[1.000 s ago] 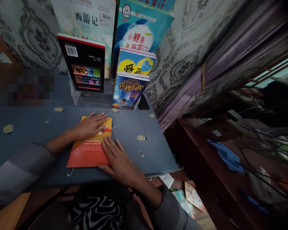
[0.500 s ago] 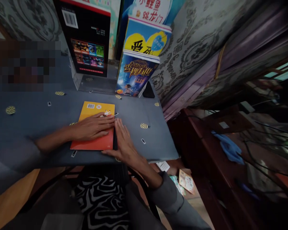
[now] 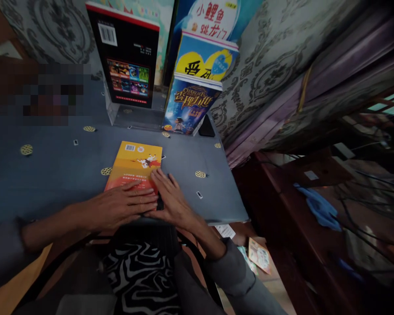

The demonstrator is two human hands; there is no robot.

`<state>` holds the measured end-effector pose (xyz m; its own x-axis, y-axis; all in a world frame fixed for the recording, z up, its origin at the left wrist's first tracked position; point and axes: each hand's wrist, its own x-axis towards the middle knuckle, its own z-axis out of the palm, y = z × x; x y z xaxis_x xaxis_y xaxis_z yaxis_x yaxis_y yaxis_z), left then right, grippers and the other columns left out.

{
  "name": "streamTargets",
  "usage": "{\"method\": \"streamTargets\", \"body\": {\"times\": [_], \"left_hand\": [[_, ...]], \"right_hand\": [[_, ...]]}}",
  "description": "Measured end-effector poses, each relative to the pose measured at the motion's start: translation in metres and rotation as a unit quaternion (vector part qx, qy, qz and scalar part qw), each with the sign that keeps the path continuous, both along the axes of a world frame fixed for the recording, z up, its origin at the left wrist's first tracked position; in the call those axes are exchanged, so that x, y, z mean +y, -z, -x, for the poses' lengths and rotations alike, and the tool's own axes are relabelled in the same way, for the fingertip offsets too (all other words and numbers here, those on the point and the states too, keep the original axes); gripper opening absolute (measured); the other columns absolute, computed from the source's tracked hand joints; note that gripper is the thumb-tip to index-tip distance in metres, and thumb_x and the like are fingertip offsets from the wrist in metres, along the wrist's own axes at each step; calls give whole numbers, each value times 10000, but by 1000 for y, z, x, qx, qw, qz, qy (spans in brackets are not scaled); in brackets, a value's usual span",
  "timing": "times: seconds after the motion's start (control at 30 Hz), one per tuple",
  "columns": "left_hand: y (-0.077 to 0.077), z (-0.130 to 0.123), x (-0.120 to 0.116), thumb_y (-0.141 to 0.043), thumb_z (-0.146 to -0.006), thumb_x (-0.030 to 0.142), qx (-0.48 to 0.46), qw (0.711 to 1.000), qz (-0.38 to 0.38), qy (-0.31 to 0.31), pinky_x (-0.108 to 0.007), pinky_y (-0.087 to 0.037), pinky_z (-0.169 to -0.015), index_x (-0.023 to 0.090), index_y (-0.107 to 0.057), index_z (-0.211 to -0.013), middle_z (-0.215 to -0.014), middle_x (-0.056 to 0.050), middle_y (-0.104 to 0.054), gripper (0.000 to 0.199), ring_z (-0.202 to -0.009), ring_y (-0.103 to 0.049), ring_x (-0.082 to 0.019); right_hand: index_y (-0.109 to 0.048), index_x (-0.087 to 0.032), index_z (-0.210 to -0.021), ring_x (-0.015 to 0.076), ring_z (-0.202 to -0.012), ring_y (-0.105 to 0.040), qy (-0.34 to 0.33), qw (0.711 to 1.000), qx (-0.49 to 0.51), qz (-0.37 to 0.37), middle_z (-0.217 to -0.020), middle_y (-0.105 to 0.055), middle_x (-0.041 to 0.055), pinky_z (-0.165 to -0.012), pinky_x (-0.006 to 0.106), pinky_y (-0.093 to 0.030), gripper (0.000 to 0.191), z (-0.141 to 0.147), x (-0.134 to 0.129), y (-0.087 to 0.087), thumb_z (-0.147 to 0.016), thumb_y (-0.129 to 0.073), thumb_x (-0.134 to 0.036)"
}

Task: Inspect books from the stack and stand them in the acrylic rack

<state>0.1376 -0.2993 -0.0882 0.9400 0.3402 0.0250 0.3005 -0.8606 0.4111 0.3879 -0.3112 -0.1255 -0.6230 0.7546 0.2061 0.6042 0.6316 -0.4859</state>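
Observation:
A yellow and orange book (image 3: 136,159) lies flat on the blue-grey tabletop near its front edge, with a barcode and a small printed figure on its upper part. My left hand (image 3: 118,205) rests flat across the book's lower end, fingers stretched to the right. At the book's right edge is my right hand (image 3: 172,199), its fingers extended up over the edge and its thumb pointing left near my left fingertips. Both hands are open, and neither grips the book.
Behind stand a black book (image 3: 128,57) and a blue book (image 3: 192,103) in clear holders, with more books behind. A dark phone (image 3: 206,127) lies beside them. On the right, a dark red cabinet (image 3: 282,205) carries a blue cloth (image 3: 318,208).
My left hand has slid down the book toward the table's front edge, uncovering its middle. My right fingertips have moved onto the book's right edge. The whole view has shifted slightly.

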Motion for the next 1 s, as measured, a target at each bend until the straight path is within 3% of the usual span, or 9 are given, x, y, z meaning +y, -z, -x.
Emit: {"method": "streamTargets", "body": {"times": [0.1, 0.23, 0.37, 0.5, 0.6, 0.73, 0.8, 0.9, 1.0], "left_hand": [[8, 10, -11, -462, -1038, 241, 23, 998, -35, -37, -415, -171, -1291, 350, -355, -1583, -1577, 10, -508, 566, -1487, -419, -176], [15, 31, -21, -468, -1050, 400, 46, 992, -82, -84, -429, -199, -1280, 314, -257, -1625, -1632, -37, -418, 618, -1514, -373, -220], [25, 52, -23, -447, -1042, 506, 14, 980, -133, -149, -455, -194, -1279, 282, -64, -1656, -1668, -77, -338, 758, -1528, -346, -255], [33, 61, -23, -447, -1029, 548, -19, 958, -164, -235, -480, -247, -1262, 239, -59, -1661, -1702, -116, -245, 803, -1546, -296, -306], [31, 62, -27, -488, -992, 608, -22, 959, -157, -236, -482, -296, -1245, 222, -69, -1662, -1709, -125, -225, 879, -1553, -274, -326], [29, 62, -40, -504, -979, 610, -39, 958, -185, -214, -448, -350, -1220, 194, -109, -1659, -1679, -136, -308, 890, -1515, -360, -318], [32, 65, -49, -499, -1008, 510, -36, 957, -200, -208, -412, -367, -1209, 218, -138, -1656, -1648, -108, -384, 798, -1478, -430, -284], [39, 67, -63, -442, -1039, 373, -33, 956, -219, -193, -385, -351, -1215, 266, -163, -1651, -1581, -57, -498, 681, -1408, -524, -229], [41, 67, -72, -413, -1043, 399, -40, 955, -216, -201, -435, -304, -1244, 311, -139, -1651, -1517, -33, -575, 673, -1358, -577, -231]], "right_hand": [[-77, -179, -1657, 313, -1567, -237, 8, 1000, -20, -22, -1668, -310, 182, -1251, 583, -234, 1073, 1, -2, -3, -884, -714, -564], [-187, -132, -1639, 325, -1567, -233, 10, 999, -45, -22, -1669, -295, 199, -1259, 574, -224, 989, 2, -4, -9, -911, -665, -602], [-223, -121, -1629, 323, -1573, -214, 8, 999, -52, -12, -1672, -274, 213, -1259, 584, -211, 947, 2, -4, -12, -935, -622, -627], [-224, -161, -1634, 323, -1576, -203, 8, 998, -55, -10, -1678, -263, 202, -1258, 587, -208, 955, 3, -4, -13, -920, -635, -645], [-212, -178, -1637, 321, -1577, -201, 8, 997, -70, -10, -1676, -275, 199, -1261, 586, -196, 1009, 3, -6, -13, -883, -673, -665], [-220, -157, -1632, 343, -1569, -210, -15, 995, -101, -6, -1662, -299, 221, -1252, 614, -194, 1121, 0, -22, -16, -803, -719, -723], [-250, -150, -1623, 346, -1561, -230, -27, 993, -115, -12, -1647, -339, 214, -1241, 630, -214, 1065, -3, -36, -15, -824, -751, -644], [-346, -185, -1588, 294, -1528, -327, -12, 993, -113, -43, -1604, -440, 163, -1221, 594, -304, 715, -6, -55, -9, -959, -666, -299], [-451, -213, -1528, 275, -1442, -466, -8, 995, -59, -76, -1505, -571, 131, -1154, 558, -429, 526, -12, -61, -7, -1011, -545, -190]]}}
